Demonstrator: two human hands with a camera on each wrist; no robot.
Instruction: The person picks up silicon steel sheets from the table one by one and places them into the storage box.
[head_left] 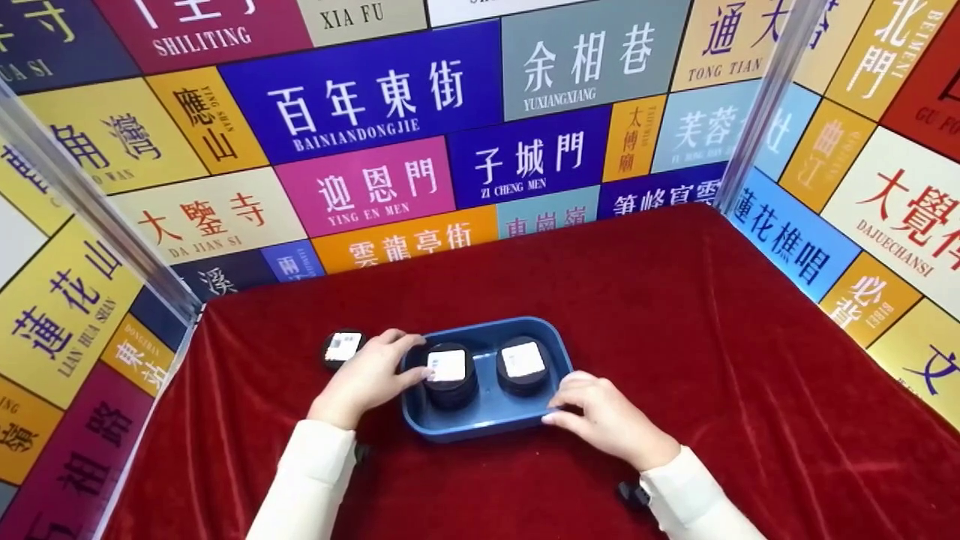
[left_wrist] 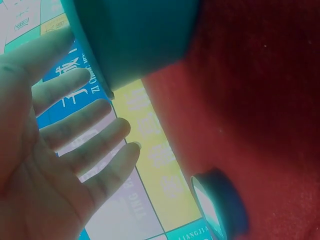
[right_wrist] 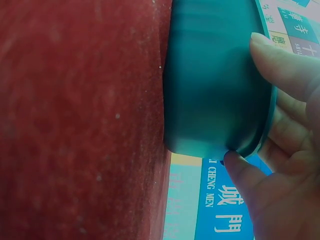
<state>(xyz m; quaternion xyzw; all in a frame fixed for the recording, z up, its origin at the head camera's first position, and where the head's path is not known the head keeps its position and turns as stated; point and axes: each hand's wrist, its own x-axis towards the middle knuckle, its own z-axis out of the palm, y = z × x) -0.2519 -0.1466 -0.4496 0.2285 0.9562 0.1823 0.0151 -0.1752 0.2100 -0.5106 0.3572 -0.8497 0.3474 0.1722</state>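
A blue rectangular tub (head_left: 480, 431) sits on the red cloth and holds two stacks of round black pieces with white labels, a left stack (head_left: 451, 394) and a right stack (head_left: 523, 386). My left hand (head_left: 375, 375) is at the tub's left end, its thumb reaching over the rim beside the left stack. In the left wrist view its fingers (left_wrist: 95, 135) are spread and fairly straight. My right hand (head_left: 607, 416) holds the tub's right end; in the right wrist view, thumb and fingers bracket the tub wall (right_wrist: 215, 100). Whether the left thumb touches the stack, I cannot tell.
Another round black piece (head_left: 343, 347) with a white label lies on the cloth left of the tub, partly behind my left hand. Colourful sign-covered panels (head_left: 360, 105) stand behind and at both sides. The red cloth (head_left: 675, 315) covers the table.
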